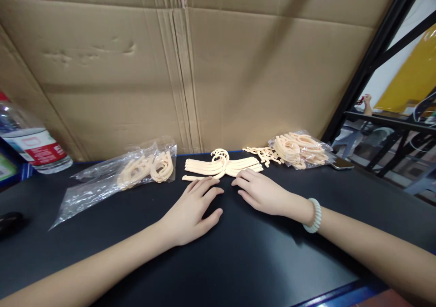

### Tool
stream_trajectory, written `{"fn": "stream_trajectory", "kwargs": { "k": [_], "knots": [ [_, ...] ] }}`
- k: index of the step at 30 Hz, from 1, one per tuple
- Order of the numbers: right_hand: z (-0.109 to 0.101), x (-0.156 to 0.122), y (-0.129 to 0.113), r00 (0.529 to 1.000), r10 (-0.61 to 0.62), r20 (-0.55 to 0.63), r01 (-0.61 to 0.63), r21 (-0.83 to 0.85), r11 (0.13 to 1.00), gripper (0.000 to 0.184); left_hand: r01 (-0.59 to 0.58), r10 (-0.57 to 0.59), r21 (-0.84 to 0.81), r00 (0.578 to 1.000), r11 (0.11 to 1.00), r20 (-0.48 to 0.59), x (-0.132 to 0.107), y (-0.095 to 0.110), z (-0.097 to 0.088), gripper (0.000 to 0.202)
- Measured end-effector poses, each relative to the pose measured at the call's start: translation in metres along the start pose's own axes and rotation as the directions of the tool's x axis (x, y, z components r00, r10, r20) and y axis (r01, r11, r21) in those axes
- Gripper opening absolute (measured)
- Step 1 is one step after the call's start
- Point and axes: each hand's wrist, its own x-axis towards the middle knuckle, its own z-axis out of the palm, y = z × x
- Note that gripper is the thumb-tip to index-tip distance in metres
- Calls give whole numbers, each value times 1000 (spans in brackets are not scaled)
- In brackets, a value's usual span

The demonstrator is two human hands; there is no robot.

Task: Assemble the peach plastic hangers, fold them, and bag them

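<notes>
Several pale beige clothes hangers (204, 166) lie overlapped in a row on the black table, their curved hooks (221, 154) bunched at the far middle and their arms stretched to both sides. My left hand (194, 209) rests palm down in front of them, fingers spread, with fingertips at the lower edge of the nearest hanger's left arm. Opposite it, my right hand (257, 191) lies with loosely bent fingers apart beside the nearest right arm. Its fingertips partly cover that arm, and whether they press on it I cannot tell. Neither hand holds anything.
Loose beige hooked pieces (265, 154) lie right of the hangers, beside a clear bag of beige parts (301, 150) and a phone (341, 163). Another clear bag (91, 198) holds beige looped parts at left. A bottle (37, 143) stands against the cardboard wall (112, 80).
</notes>
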Motion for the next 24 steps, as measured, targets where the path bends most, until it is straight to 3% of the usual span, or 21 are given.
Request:
{"fn": "stream_trajectory", "kwargs": {
  "k": [24],
  "knots": [
    [0,0,-1,1000,-7,5,8,-10,1000,21,62,-61,1,997,998,-43,0,0,1,37]
  ]
}}
